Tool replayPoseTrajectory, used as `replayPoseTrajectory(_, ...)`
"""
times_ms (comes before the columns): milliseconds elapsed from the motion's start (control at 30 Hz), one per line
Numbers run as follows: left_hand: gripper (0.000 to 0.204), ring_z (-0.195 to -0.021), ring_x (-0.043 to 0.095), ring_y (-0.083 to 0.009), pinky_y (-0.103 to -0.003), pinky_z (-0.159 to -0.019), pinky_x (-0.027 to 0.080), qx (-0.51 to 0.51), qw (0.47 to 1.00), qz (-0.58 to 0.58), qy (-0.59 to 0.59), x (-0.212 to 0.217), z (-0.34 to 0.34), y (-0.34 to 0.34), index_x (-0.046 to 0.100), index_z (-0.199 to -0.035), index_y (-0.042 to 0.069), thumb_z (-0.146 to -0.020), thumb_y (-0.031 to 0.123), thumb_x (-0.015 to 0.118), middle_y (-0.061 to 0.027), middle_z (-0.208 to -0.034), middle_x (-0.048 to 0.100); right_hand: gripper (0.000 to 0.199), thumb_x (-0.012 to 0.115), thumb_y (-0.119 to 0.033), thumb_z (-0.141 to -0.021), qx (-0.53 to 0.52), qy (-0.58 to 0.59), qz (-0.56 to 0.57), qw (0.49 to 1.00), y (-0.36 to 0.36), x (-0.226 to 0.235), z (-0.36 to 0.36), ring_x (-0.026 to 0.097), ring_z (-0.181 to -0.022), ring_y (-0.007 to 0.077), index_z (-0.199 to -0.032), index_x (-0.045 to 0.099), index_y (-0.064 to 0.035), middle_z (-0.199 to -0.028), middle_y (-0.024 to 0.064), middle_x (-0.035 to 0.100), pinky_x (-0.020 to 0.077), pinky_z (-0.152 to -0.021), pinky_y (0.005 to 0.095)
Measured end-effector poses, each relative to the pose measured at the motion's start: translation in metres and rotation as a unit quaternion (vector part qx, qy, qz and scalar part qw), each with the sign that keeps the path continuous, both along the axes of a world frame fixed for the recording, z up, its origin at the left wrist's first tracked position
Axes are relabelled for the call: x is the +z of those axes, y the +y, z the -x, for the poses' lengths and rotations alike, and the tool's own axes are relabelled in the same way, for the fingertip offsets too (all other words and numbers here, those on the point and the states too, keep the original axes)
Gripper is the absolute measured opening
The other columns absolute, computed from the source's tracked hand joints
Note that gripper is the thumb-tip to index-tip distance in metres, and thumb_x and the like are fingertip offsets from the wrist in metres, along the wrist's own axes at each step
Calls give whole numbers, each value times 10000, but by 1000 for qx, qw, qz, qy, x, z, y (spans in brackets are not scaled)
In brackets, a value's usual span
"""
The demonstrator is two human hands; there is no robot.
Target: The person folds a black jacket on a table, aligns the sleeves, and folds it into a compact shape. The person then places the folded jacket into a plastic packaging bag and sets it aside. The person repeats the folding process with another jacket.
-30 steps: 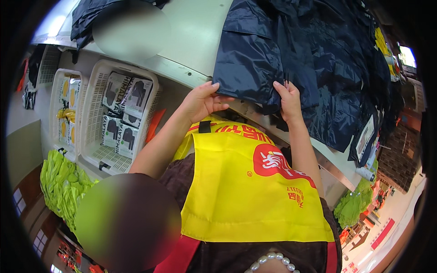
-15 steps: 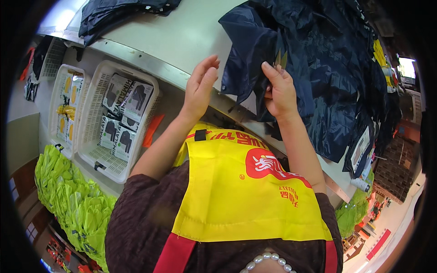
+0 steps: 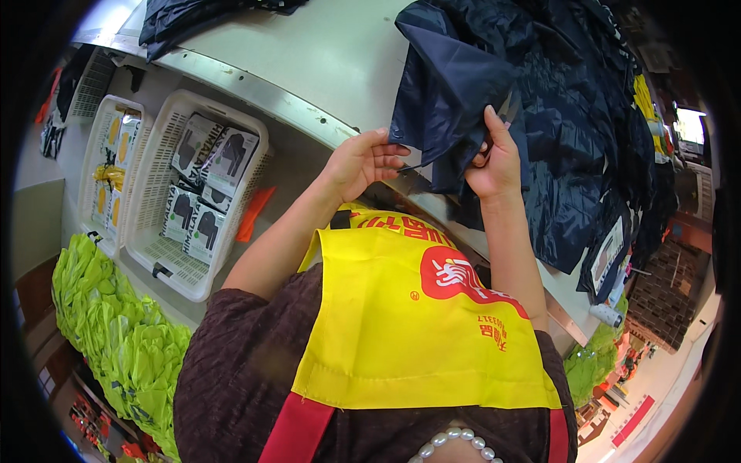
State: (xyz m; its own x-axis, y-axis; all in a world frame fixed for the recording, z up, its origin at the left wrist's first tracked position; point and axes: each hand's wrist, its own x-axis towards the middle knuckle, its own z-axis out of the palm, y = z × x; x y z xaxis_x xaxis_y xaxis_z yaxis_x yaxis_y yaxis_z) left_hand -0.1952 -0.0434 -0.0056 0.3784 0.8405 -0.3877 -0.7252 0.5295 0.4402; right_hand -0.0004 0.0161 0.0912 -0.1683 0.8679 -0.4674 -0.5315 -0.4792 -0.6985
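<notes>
A dark navy, shiny garment (image 3: 455,85) lies over the worktable, with one corner drawn toward me at the table's front edge. My left hand (image 3: 361,160) pinches the near left edge of that corner between thumb and forefinger; its other fingers are loosely curled below. My right hand (image 3: 495,166) is closed around a small pair of scissors (image 3: 506,108), blades pointing up and away from me. Navy cloth lies against the right hand's fingers, and the scissors' handles are hidden inside the fist.
More navy garments (image 3: 571,154) are heaped to the right. Dark folded cloth (image 3: 181,27) sits at the far left. Below the table edge (image 3: 255,85) stand a white basket (image 3: 204,289) of packaged garments and a narrower basket (image 3: 91,181). Lime-green garments (image 3: 116,332) are piled at lower left.
My left hand has moved right and taken hold of the garment's edge; it was apart and empty before. My right hand has shifted slightly right with the scissors, and the cloth corner has moved right.
</notes>
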Motion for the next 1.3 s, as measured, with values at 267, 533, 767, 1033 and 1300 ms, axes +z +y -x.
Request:
replayPoseTrajectory(267,230,-782,622,-145,-293,-683,525,-104,978,34,-176,2,-28,-13,569,-1087,65,-865,127,574,-102,-1021,643,141,604,-209,-899,-28,40,32,998,-8,4,-4,395,-381,18,-763,589,-175,-581,-74,563,286,-362,117)
replayPoseTrajectory(533,157,-554,438,-65,-206,-497,367,-51,997,-24,44,6,-39,-18,580,-845,78,-902,223,603,3,-697,536,135,610,-204,-896,-49,18,29,998,-18,-7,-19,403,-397,9,-767,578,-180,-596,-78,563,280,-360,120)
replayPoseTrajectory(767,288,-456,391,-34,-193,-414,303,122,931,-140,314,26,-8,-21,516,-670,95,-903,246,593,44,-571,448,108,618,-170,-881,-37,-59,28,997,-44,-33,-36,404,-465,11,-836,521,-184,-652,-81,510,252,-370,142)
replayPoseTrajectory(1033,232,-451,332,-35,-195,-396,252,203,907,-82,360,33,100,-12,488,-739,112,-922,236,557,47,-583,392,40,613,-142,-859,-7,-216,-69,974,-60,-54,-39,358,-491,14,-877,630,-109,-638,-85,457,272,-430,194)
replayPoseTrajectory(1300,186,-455,340,-15,-187,-400,269,195,848,-74,487,18,133,-22,556,-767,92,-899,216,601,70,-562,407,201,617,-60,-839,90,-324,-244,910,-75,-72,-37,588,-783,74,-1019,633,28,-854,28,652,464,-726,204)
